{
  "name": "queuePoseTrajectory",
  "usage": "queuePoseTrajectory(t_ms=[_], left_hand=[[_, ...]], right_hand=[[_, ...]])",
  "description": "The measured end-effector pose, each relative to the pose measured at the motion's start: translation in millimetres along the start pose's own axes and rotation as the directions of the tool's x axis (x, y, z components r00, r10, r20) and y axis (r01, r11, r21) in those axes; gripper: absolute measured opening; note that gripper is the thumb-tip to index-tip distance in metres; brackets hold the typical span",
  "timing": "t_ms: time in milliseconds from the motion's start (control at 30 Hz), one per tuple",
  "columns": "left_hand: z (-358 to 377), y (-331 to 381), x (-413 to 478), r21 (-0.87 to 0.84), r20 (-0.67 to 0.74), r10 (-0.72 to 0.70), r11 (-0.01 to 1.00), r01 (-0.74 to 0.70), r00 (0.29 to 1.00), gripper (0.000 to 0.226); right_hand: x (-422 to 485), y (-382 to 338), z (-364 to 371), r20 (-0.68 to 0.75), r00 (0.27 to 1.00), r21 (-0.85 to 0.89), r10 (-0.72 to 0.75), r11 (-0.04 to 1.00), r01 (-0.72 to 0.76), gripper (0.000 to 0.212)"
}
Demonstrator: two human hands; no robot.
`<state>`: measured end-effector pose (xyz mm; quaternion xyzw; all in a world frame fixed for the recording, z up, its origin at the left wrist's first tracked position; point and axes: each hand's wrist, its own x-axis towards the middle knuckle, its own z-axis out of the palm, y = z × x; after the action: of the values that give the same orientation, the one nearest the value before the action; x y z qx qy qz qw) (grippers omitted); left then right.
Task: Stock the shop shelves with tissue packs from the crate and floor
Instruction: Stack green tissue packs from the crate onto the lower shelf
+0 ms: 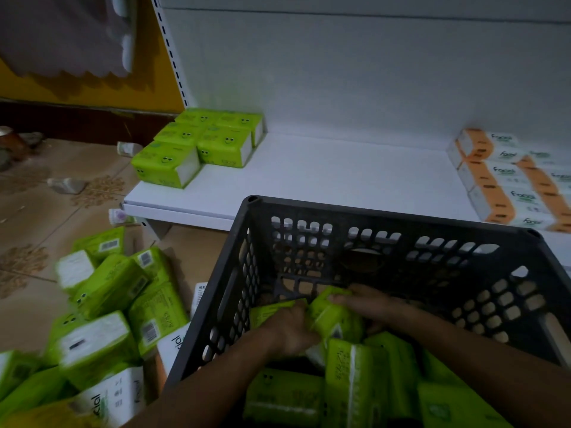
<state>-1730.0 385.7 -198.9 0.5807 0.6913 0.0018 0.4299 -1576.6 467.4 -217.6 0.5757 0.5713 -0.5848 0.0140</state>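
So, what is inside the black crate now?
Loose green tissue packs fill the near part of the crate; the left hand and right hand each grip one. The floor beneath them is hidden.

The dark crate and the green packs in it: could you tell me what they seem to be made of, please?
The crate looks like rigid moulded plastic, dark grey and matt: its walls carry regular rounded holes. The green packs seem wrapped in thin glossy plastic film, creased and catching light; white ends suggest paper tissue inside, though blur leaves that open.
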Motion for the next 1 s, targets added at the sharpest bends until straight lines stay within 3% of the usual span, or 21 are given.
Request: queuePoseTrajectory(t_ms=[67,233,333,400,500,667,733,833,933,1000], left_hand=[[-9,3,1,-0.029,-0.090,0.010,0.999,-0.013,0.996,0.064],[-46,12,-1,-0.015,-0.308,0.031,0.999,-0.038,0.951,0.078],[-69,23,-8,0.052,-0.396,0.135,0.991,-0.124,0.908,0.071],[-78,30,-16,0.120,-0.460,0.214,0.977,-0.179,0.862,0.067],[-85,34,-27,0.112,-0.599,0.313,0.944,-0.310,0.737,0.058],[-93,26,-40,0.159,-0.807,0.392,0.864,-0.477,0.442,0.062],[-103,23,-44,0.230,-0.861,0.426,0.813,-0.535,0.278,0.064],[-121,17,-47,0.333,-0.901,0.428,0.783,-0.525,0.068,0.067],[-133,9,-47,0.371,-0.899,0.438,0.776,-0.510,0.013,0.068],[-136,0,-45,0.384,-0.880,0.472,0.766,-0.516,0.046,0.067]], right_hand=[[-12,-12,-5,-0.019,1.000,-0.107,-0.003,0.994,0.001,0.033],[-41,-47,-24,0.081,0.995,-0.057,-0.063,0.996,0.067,0.026],[-58,-69,-39,0.067,0.994,-0.061,-0.081,0.994,0.085,0.037],[-70,-85,-47,0.069,0.994,-0.046,-0.090,0.995,0.093,0.030],[-88,-111,-56,0.055,0.984,-0.027,-0.170,0.985,0.171,0.018],[-125,-147,-56,-0.105,0.930,-0.176,-0.352,0.927,0.331,0.034],[-137,-154,-51,-0.170,0.855,-0.266,-0.489,0.859,0.438,0.041],[-139,-159,-37,-0.276,0.667,-0.385,-0.692,0.716,0.583,0.060],[-118,-157,-18,-0.291,0.585,-0.368,-0.757,0.653,0.662,0.076],[-101,-153,-6,-0.325,0.553,-0.322,-0.767,0.640,0.698,0.077]])
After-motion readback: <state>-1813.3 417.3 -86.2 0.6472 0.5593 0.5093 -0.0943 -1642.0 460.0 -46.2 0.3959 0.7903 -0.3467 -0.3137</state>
